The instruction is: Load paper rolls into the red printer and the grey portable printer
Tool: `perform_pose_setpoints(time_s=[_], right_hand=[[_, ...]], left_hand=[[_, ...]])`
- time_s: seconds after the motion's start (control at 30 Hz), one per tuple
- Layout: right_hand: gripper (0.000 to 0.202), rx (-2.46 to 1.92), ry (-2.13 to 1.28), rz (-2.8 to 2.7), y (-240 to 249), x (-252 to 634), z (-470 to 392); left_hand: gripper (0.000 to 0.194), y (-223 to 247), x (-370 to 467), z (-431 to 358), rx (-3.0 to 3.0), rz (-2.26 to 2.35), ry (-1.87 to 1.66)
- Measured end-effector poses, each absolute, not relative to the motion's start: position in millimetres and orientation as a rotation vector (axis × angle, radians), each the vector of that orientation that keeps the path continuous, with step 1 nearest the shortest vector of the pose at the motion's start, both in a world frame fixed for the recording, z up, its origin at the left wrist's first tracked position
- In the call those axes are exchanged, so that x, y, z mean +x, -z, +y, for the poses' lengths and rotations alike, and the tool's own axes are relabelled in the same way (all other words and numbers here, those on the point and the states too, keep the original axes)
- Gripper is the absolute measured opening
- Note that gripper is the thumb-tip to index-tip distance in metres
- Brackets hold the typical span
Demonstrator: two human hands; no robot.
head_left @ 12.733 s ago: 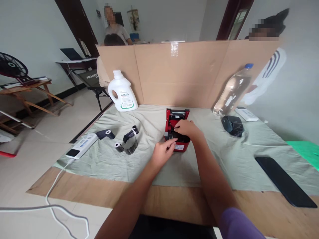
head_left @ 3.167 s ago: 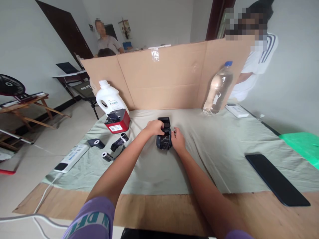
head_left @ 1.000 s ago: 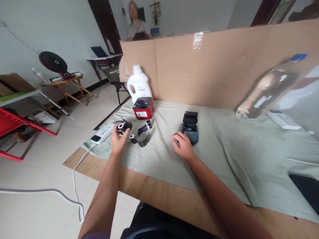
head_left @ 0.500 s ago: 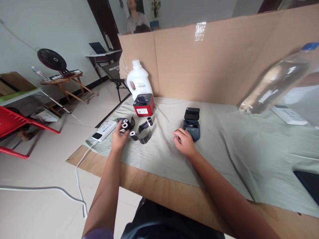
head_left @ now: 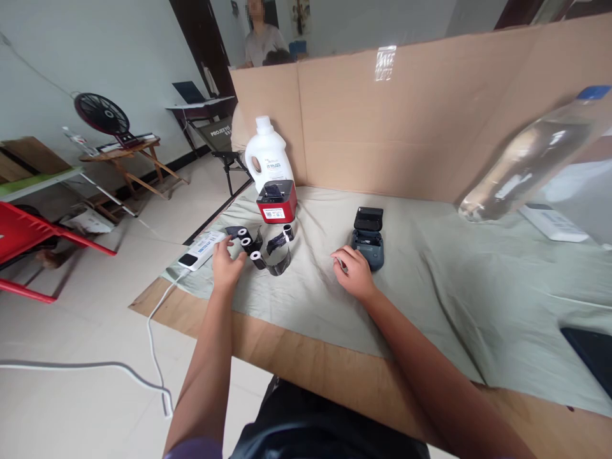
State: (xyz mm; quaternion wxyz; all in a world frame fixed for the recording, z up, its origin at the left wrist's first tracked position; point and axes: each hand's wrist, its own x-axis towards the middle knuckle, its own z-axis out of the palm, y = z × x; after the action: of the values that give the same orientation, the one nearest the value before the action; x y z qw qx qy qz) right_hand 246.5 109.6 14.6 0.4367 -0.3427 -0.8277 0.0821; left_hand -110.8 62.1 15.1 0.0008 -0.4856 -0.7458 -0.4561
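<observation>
Rolls of shiny black film (head_left: pixel 252 244), some with white ends, lie left of the frame's middle, just beside the left hand (head_left: pixel 227 264), which is spread. Near the middle, the right hand (head_left: pixel 354 273) curls beside a small dark-grey plastic machine (head_left: pixel 369 251); I can't tell if it pinches anything. Above the rolls sits a red-and-black box (head_left: pixel 276 211).

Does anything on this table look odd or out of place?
Two black rolls look partly unwound: a loose strip curls on the cloth between them, which looks untidy. The lid of the dark device stands open. I see no spill.
</observation>
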Motion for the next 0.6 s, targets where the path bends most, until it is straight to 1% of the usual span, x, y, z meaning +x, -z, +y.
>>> perform_pose_setpoints(time_s=[0.07,0.13,0.17,0.23,0.3,0.37,0.43,0.5,0.6], right_hand=[[0.017,-0.852,-0.208,-2.058,-15.5,246.9,109.7],[0.017,-0.854,-0.209,-2.061,-15.6,247.5,110.0],[0.017,-0.855,-0.209,-2.064,-15.0,247.6,110.2],[0.017,-0.857,-0.211,-2.063,-13.2,246.8,110.4],[0.017,-0.85,-0.234,-2.048,-12.9,244.4,109.2],[0.017,-0.82,-0.32,-1.986,-19.5,241.5,105.9],[0.016,-0.749,-0.438,-1.883,-37.4,241.2,100.1],[0.016,-0.661,-0.523,-1.768,-66.3,246.9,92.4],[0.018,-0.578,-0.534,-1.601,-113.2,265.5,79.8]], left_hand=[[0.041,-20.7,-108.0,54.0,-1.582,-2.278,1.548],[0.035,-24.8,-104.3,48.6,-1.849,-2.311,1.613],[0.033,-25.9,-102.3,47.2,-2.014,-2.349,1.57],[0.032,-25.7,-98.7,47.1,-2.239,-2.424,1.374],[0.031,-23.2,-96.7,48.7,-2.308,-2.447,1.235],[0.031,-20.2,-96.6,50.4,-2.323,-2.428,1.229],[0.033,-18.1,-97.3,51.1,-2.334,-2.402,1.266],[0.034,-17.7,-97.8,51.2,-2.349,-2.377,1.27],[0.034,-19.2,-96.9,50.9,-2.375,-2.358,1.251]])
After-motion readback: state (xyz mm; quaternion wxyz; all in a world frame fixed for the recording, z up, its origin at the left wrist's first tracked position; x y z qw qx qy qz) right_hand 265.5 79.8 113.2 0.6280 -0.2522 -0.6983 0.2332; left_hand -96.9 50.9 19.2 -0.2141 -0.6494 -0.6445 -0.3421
